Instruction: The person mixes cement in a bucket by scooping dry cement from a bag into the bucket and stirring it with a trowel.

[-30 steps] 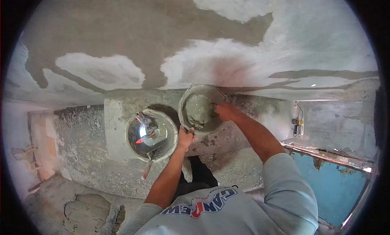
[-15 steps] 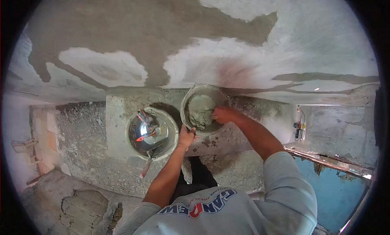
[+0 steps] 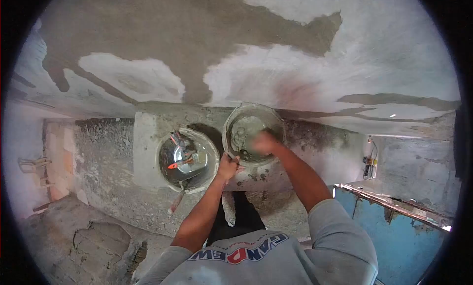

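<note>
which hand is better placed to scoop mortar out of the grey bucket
Probably the right. The right hand is inside the mortar bucket on the wet mix; the left hand grips its near rim, seemingly steadying it.

Place: building site | signs: half-plastered wall (image 3: 148, 29); mortar bucket (image 3: 227, 130); rough concrete ledge (image 3: 145, 147)

The right hand (image 3: 263, 143) is a blur inside the mortar bucket (image 3: 253, 106); whether it holds anything cannot be told. The left hand (image 3: 227, 167) hides part of that rim. The tools (image 3: 180, 163) in the water bucket (image 3: 189, 190) are too small to name. The bottom edge cuts off the shirt (image 3: 256, 265).
</note>
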Demonstrator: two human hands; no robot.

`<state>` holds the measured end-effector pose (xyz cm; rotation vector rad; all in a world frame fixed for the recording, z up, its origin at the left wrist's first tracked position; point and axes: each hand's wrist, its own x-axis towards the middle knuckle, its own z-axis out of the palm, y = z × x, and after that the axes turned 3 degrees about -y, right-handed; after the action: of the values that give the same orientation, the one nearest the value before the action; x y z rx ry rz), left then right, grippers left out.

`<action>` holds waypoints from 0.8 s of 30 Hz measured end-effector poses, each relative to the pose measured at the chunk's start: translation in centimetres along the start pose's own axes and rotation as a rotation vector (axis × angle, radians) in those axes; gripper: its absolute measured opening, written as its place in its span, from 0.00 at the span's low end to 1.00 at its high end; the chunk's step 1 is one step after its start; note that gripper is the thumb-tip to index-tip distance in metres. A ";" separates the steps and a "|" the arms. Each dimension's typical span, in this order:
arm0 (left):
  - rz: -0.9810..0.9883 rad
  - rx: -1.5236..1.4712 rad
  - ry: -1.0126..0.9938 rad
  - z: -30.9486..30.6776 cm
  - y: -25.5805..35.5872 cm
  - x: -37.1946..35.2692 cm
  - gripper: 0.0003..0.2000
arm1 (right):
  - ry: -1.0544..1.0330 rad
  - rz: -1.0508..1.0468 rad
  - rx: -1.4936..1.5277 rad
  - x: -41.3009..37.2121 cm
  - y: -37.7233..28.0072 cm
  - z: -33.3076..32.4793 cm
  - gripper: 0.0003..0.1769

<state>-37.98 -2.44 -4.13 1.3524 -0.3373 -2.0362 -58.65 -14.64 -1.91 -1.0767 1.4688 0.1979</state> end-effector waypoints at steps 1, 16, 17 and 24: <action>0.003 0.028 0.017 -0.4 -0.1 -0.3 0.17 | -0.065 0.035 0.109 0.8 0.4 0.3 0.14; -0.024 0.022 0.038 0.6 1.0 -0.4 0.20 | 0.484 -0.303 -0.674 -7.2 0.3 -0.5 0.15; -0.027 0.035 0.034 0.7 1.2 -0.6 0.20 | 0.501 -0.261 -0.682 -6.4 0.4 0.7 0.15; -0.066 0.116 0.079 0.6 1.7 -0.5 0.16 | 0.469 -0.151 -0.685 -3.5 -0.1 3.3 0.12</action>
<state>-37.75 -3.46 -2.57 1.5286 -0.3860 -2.0367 -56.92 -10.72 0.30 -1.8770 1.7751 0.3755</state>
